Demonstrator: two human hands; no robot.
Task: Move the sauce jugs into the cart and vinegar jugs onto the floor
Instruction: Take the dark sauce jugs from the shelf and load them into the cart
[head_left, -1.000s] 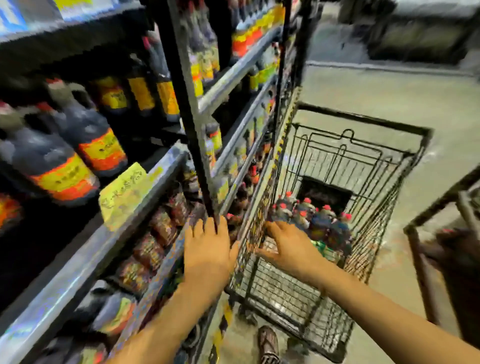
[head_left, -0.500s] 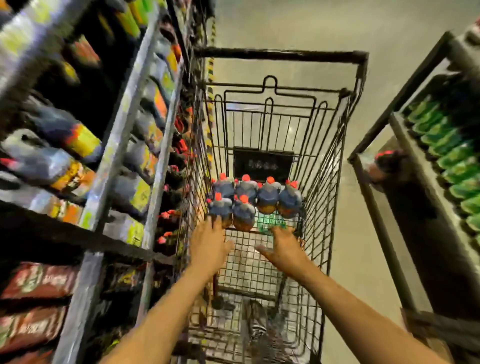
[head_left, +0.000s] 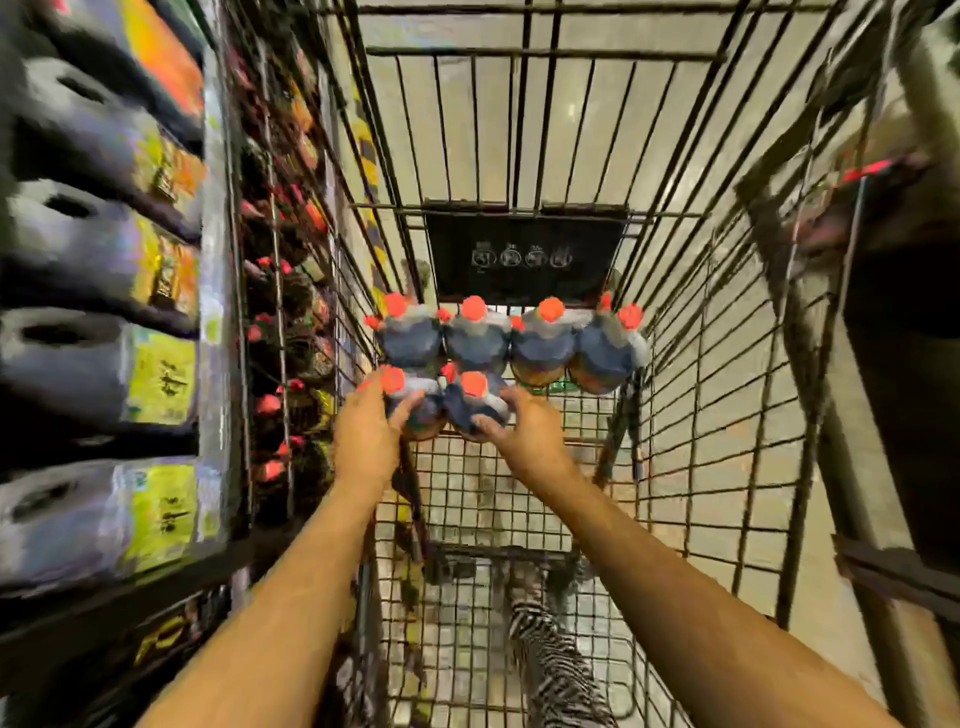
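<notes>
Six dark plastic sauce jugs with red caps (head_left: 478, 340) are stood mid-frame inside black wire cart (head_left: 727, 415) | front-left jug (head_left: 423, 413) is gripped by left hand (head_left: 366, 441) | front-right jug (head_left: 475, 408) is gripped by right hand (head_left: 527, 441)

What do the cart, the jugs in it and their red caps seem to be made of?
The cart looks like dark painted or coated metal wire: thin rigid rods crossing in a grid. The jugs seem plastic, slightly glossy: moulded rounded shoulders. Their red caps are probably plastic too, bright and even in colour; blur hides detail.
</notes>
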